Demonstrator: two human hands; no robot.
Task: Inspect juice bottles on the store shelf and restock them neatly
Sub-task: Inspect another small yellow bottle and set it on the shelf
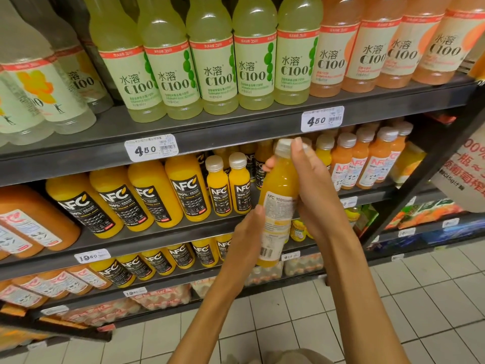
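A small orange juice bottle is held up in front of the middle shelf, tilted a little with its pale cap toward the upper right and its base toward the lower left. Its back label with the barcode faces the camera.

The right hand wraps the upper half of the bottle from the right side; the thumb runs up along the neck to the cap, and fingertips show round the far left side of the bottle, so the hand grips it. The left hand comes up from below left and lies against the lower part of the bottle, thumb pressed on the edge of the label. Its other fingers are hidden behind the bottle, so they probably curl round it, though that cannot be seen plainly.

Just left of the held bottle, two small NFC orange bottles stand upright on the middle shelf, and further left of them stand larger NFC orange bottles. Above the held bottle, on the shelf overhead, stands a row of pale green C100 bottles, with a price tag on that shelf's edge up and to the right.
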